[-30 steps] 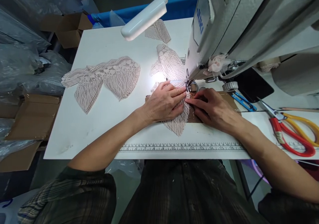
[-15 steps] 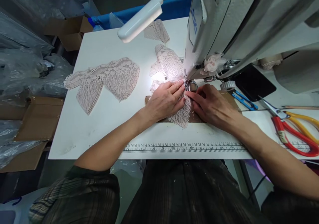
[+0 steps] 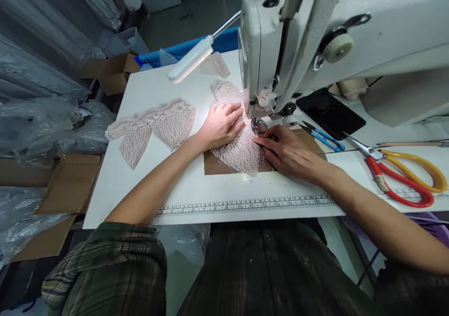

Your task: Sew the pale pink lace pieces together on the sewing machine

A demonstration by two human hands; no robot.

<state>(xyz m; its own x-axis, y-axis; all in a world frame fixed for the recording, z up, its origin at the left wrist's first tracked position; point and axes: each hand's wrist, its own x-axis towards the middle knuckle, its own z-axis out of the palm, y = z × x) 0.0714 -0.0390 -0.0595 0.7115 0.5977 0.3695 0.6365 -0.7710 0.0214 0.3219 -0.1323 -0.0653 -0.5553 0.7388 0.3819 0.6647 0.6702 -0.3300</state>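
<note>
A pale pink lace piece lies over a brown paper sheet under the needle of a white sewing machine. My left hand lies flat on the lace left of the presser foot, fingers stretched out. My right hand rests on the lace's right edge, fingers together and pressing it down just in front of the foot. More of the same lace trails out behind the machine.
Another lace piece lies at the table's left, and a small one at the back. Blue thread snips and red-and-yellow scissors lie to the right. A lamp hangs above. A ruler strip runs along the front edge.
The camera has tilted back, showing more of the machine. My left hand has slid further back on the lace; more lace now lies uncovered in front of the needle.
</note>
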